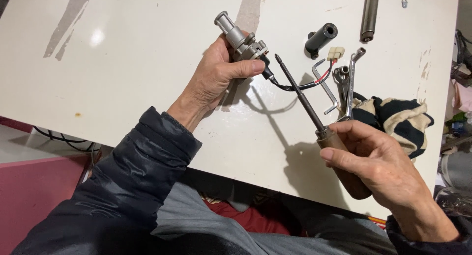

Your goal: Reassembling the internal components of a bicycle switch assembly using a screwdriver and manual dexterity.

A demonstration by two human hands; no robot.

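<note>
My left hand point(216, 73) grips a grey metal cylinder part point(239, 38) with a round flanged end, held above the white table point(137, 63). A black and red wire point(305, 84) runs from the part to a small beige plug point(336, 53) lying on the table. My right hand point(383, 171) holds a screwdriver point(307, 105) by its brown wooden handle. The dark shaft slants up to the left, and its cross tip sits just right of the metal part, close to my left thumb.
A hex key point(325, 85) and a bent socket wrench point(350, 80) lie beside a striped cream and dark cloth point(400, 118). A black tube point(320, 37) and a dark metal rod point(369, 11) rest farther back. The table's near edge runs above my lap.
</note>
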